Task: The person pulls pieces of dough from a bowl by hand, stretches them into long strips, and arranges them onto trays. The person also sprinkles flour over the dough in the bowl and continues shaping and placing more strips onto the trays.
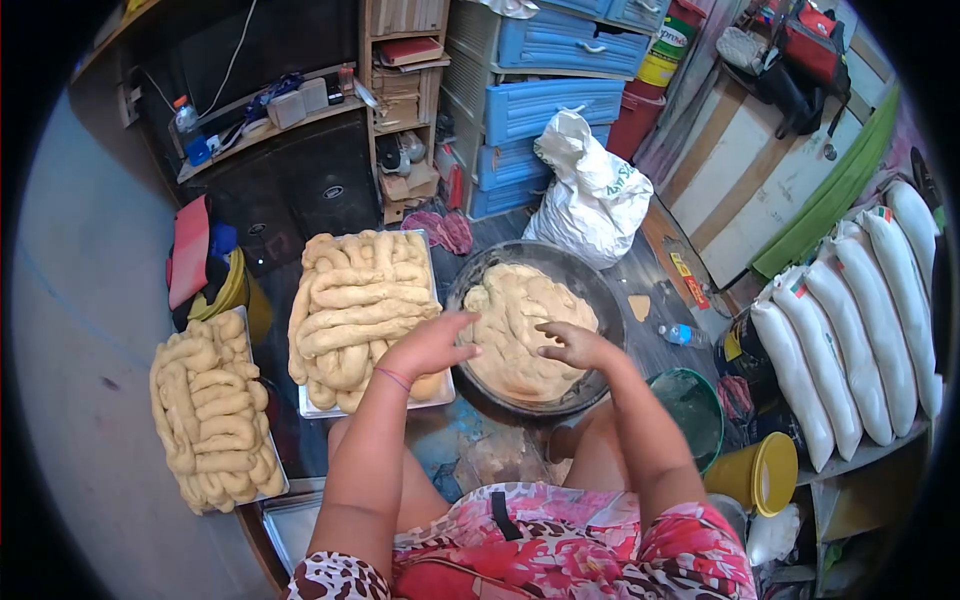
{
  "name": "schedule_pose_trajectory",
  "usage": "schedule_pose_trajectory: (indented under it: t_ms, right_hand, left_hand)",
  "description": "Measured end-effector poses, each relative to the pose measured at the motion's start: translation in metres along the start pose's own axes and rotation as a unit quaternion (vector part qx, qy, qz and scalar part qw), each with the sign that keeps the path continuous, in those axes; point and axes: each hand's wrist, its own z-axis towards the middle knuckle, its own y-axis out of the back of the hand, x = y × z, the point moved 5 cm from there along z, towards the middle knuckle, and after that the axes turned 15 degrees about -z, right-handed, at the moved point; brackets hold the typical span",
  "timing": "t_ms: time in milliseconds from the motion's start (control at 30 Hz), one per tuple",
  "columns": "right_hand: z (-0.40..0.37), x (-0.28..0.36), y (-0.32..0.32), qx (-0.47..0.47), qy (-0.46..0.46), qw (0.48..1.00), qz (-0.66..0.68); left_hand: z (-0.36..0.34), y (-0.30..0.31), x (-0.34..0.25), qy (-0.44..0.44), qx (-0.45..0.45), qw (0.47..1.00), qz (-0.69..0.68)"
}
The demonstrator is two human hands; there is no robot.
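Note:
A large mass of pale dough (525,310) fills much of a wide black basin (612,300) on the floor in front of me. My left hand (432,348) is at the basin's left rim, thumb and fingers apart, its fingertips slightly blurred over the dough's edge. Over the right part of the dough, my right hand (575,347) has its fingers spread and nothing in it. Thick rolled dough strips (365,300) are piled on a tray (438,392) directly left of the basin, partly hidden behind my left hand and forearm.
More dough strips (212,410) lie on a second tray (272,490) at far left. A white sack (590,200) stands behind the basin. To the right are a water bottle (682,335), a green bucket (690,400), a yellow bucket (765,475) and several long filled white bags (850,330).

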Motion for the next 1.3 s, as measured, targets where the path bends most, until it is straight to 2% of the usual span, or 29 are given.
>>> schedule_pose_trajectory:
  t_ms: [33, 67, 100, 133, 167, 200, 267, 333, 400, 467, 533, 733, 767, 867, 1000, 1067, 1100, 1133, 1200, 1233, 1300]
  right_hand:
    - [-0.013, -0.012, -0.012, -0.016, -0.055, 0.99, 0.127]
    - [-0.016, -0.024, -0.014, -0.018, -0.057, 0.99, 0.129]
    - [-0.023, -0.035, -0.021, 0.115, -0.103, 0.988, 0.001]
    - [-0.039, -0.046, -0.031, 0.247, -0.145, 0.95, -0.125]
    - [-0.039, -0.047, -0.026, 0.126, -0.095, 0.985, -0.069]
    - [-0.042, -0.05, -0.024, 0.123, -0.098, 0.985, -0.068]
    - [-0.039, -0.054, -0.014, 0.027, -0.112, 0.983, 0.146]
    - [-0.037, -0.062, -0.011, 0.043, -0.109, 0.988, 0.105]
    - [-0.034, -0.069, -0.014, 0.086, -0.116, 0.989, 0.031]
    - [-0.028, -0.07, -0.015, 0.081, -0.106, 0.99, 0.037]
    - [-0.024, -0.072, -0.014, 0.074, -0.101, 0.991, 0.041]
    - [-0.034, -0.079, -0.016, 0.138, -0.133, 0.98, 0.049]
    - [-0.038, -0.08, -0.011, 0.13, -0.143, 0.979, 0.071]
    - [-0.038, -0.106, -0.014, 0.112, -0.149, 0.979, 0.086]
    - [-0.024, -0.124, -0.019, 0.087, -0.183, 0.971, 0.127]
    - [-0.011, -0.127, -0.026, 0.215, -0.128, 0.968, 0.007]
    - [0.002, -0.139, -0.032, 0.257, -0.113, 0.959, -0.034]
    - [0.02, -0.157, -0.034, 0.258, -0.113, 0.959, -0.034]
    - [0.06, -0.192, -0.034, 0.159, -0.135, 0.974, -0.083]
    - [0.075, -0.196, -0.041, 0.16, -0.134, 0.975, -0.08]
    - [0.105, -0.211, -0.035, -0.061, -0.233, 0.97, -0.021]
  left_hand:
    - [-0.001, -0.014, -0.002, 0.014, 0.08, 0.997, 0.004]
    - [0.0, -0.017, -0.006, 0.014, 0.084, 0.996, 0.005]
    - [0.001, -0.021, -0.009, 0.017, 0.09, 0.996, 0.023]
    - [0.0, -0.028, -0.014, 0.02, 0.099, 0.994, 0.039]
    - [-0.001, -0.03, -0.022, -0.002, 0.077, 0.995, 0.058]
    - [-0.001, -0.034, -0.032, -0.005, 0.08, 0.995, 0.059]
    - [-0.007, -0.041, -0.042, 0.032, 0.061, 0.998, 0.014]
    - [-0.018, -0.057, -0.043, 0.021, 0.046, 0.999, -0.002]
    - [-0.031, -0.077, -0.041, 0.039, 0.111, 0.993, -0.031]
    - [-0.033, -0.097, -0.011, 0.027, 0.151, 0.988, -0.026]
    - [-0.031, -0.108, 0.007, 0.102, 0.212, 0.97, 0.062]
    - [-0.001, -0.112, 0.021, 0.065, 0.137, 0.986, 0.074]
    - [0.001, -0.114, 0.024, 0.098, 0.155, 0.979, 0.086]
    - [0.0, -0.123, 0.029, 0.115, 0.195, 0.967, 0.115]
    - [-0.004, -0.134, 0.025, 0.093, 0.231, 0.964, 0.096]
    - [-0.008, -0.137, 0.025, 0.095, 0.24, 0.961, 0.102]
    - [-0.008, -0.141, 0.035, 0.082, 0.242, 0.961, 0.106]
    - [-0.008, -0.138, 0.037, 0.082, 0.242, 0.961, 0.105]
    - [-0.009, -0.131, 0.041, 0.098, 0.23, 0.965, 0.081]
    - [-0.01, -0.13, 0.048, 0.101, 0.232, 0.964, 0.082]
    - [-0.012, -0.127, 0.064, 0.12, 0.226, 0.963, 0.091]
